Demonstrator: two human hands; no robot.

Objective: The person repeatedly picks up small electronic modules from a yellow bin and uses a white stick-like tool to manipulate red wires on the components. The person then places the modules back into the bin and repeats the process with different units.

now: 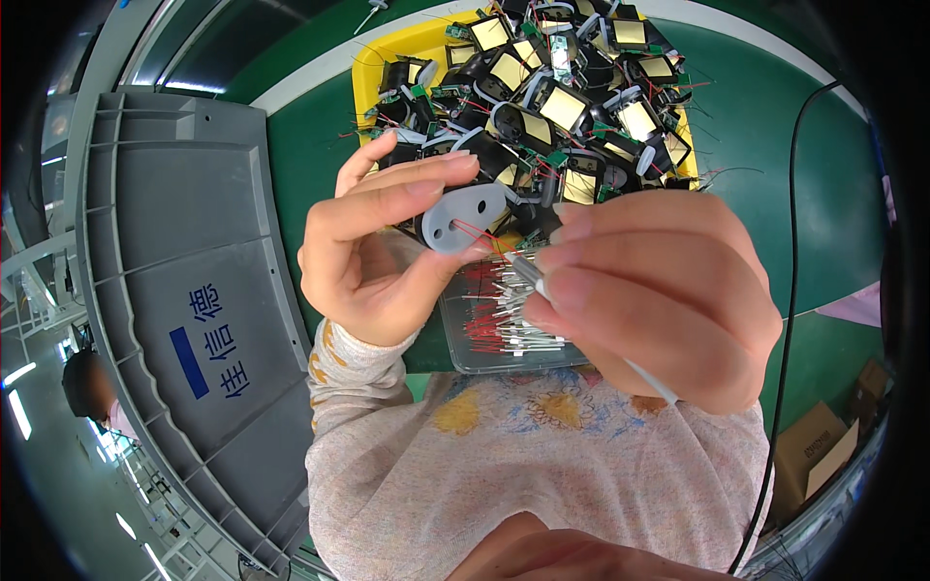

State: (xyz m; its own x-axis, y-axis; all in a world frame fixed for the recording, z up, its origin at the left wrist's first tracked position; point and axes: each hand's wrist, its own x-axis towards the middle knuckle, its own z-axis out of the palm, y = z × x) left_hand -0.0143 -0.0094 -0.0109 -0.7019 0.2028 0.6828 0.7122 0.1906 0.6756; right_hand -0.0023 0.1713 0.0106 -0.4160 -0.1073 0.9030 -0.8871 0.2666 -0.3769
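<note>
My left hand [383,232] is closed around a grey oval end piece [465,215] with several small holes, pinched between thumb and fingers. Thin red wires [475,232] come out of one hole and stretch toward my right hand [668,290]. That hand is closed on a slim pale tool [528,274] with a silvery tip, which meets the wire ends; its exact kind I cannot make out. Below both hands lies a clear plastic tray [465,364] of red and white wire leads [509,320].
A yellow bin [373,63] at the far side is heaped with black devices [528,126] with loose wires and green boards. On the left stands a large grey crate [194,252]. A black cable [792,242] hangs down the right, near cardboard boxes [814,450]. Another person [87,387] sits far left.
</note>
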